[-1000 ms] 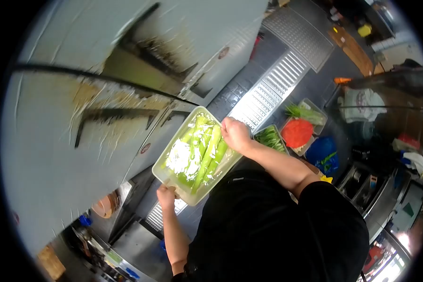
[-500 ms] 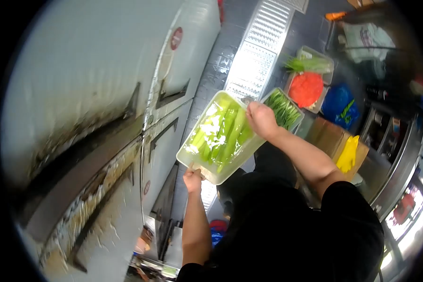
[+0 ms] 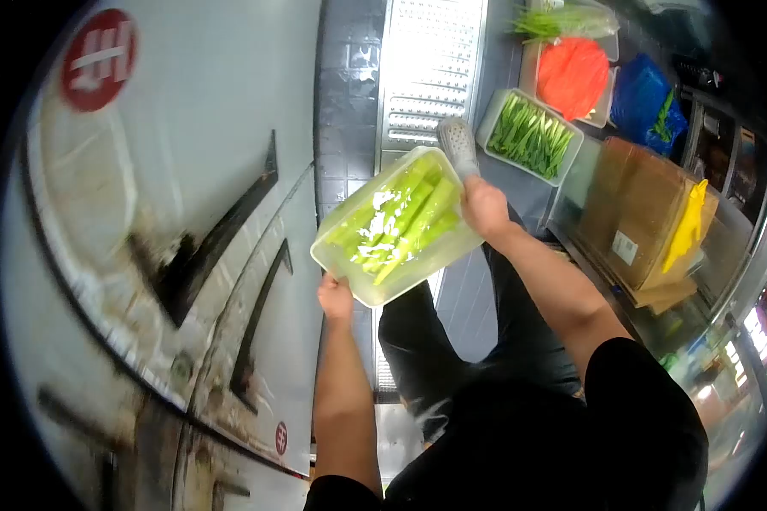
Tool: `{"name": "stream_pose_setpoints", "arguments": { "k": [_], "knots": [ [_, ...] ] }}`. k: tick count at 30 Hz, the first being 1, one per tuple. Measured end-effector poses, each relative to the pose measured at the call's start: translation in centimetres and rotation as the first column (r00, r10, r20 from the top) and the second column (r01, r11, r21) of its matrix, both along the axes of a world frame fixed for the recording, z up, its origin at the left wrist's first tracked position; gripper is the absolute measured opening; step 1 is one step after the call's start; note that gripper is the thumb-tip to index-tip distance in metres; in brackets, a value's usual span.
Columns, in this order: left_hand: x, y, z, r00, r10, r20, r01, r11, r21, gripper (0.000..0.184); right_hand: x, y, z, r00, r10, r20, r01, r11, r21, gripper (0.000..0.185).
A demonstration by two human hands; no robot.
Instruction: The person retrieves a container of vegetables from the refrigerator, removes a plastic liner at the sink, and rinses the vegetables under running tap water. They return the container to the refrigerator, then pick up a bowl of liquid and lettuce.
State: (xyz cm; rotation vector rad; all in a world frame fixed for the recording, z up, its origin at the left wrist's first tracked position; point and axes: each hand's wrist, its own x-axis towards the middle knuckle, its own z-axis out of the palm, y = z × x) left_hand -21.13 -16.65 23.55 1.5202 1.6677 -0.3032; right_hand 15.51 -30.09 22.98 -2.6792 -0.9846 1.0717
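Observation:
A pale plastic tub (image 3: 443,254) is held in front of my body. Long light-green vegetable pieces (image 3: 409,217) lie inside it under shiny clear film. My left hand (image 3: 336,298) grips the tub's lower left rim. On the upper right end, my right hand (image 3: 486,207) is closed round the rim. The fingertips under the rim are partly hidden.
Fridge doors (image 3: 222,102) with dark handles fill the left. A metal drain grate (image 3: 433,64) runs along the tiled floor. At the right are a tub of green stalks (image 3: 533,138), a red bag (image 3: 573,77), a blue bag (image 3: 643,100), a cardboard box (image 3: 626,204) and yellow gloves (image 3: 687,226).
My view has turned and moved, with the fridge now larger at the left and the floor tubs and cardboard box more fully shown. Both hands have kept hold of the tub.

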Motion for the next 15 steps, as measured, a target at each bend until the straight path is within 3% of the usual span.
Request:
{"name": "stream_pose_setpoints", "arguments": {
  "k": [1,4,8,10,15],
  "knots": [
    [-0.6,0.7,-1.8,0.992,-0.092,-0.086,0.093,0.996,-0.001,0.034,-0.7,-0.5,-1.4,1.0,-0.015,-0.022,0.014,0.999,-0.032,0.011],
    [-1.8,2.5,-7.9,0.978,-0.196,-0.074,0.197,0.98,0.006,0.022,-2.9,-1.8,-5.9,0.989,-0.109,-0.101,0.091,0.983,-0.162,0.014],
    [-2.5,3.6,-15.4,0.962,-0.267,-0.054,0.269,0.963,0.022,0.021,-5.3,-3.9,-12.7,0.967,-0.216,-0.136,0.166,0.937,-0.308,0.019],
    [-1.1,4.5,-17.0,0.955,-0.297,-0.023,0.298,0.954,0.04,0.02,-6.6,-5.5,-16.2,0.96,-0.231,-0.155,0.172,0.932,-0.32,0.02],
    [0.3,6.0,-22.4,0.952,-0.305,-0.011,0.302,0.948,-0.103,0.028,-8.6,-7.4,-21.8,0.936,-0.303,-0.18,0.216,0.896,-0.388,0.017]
  ]
}}
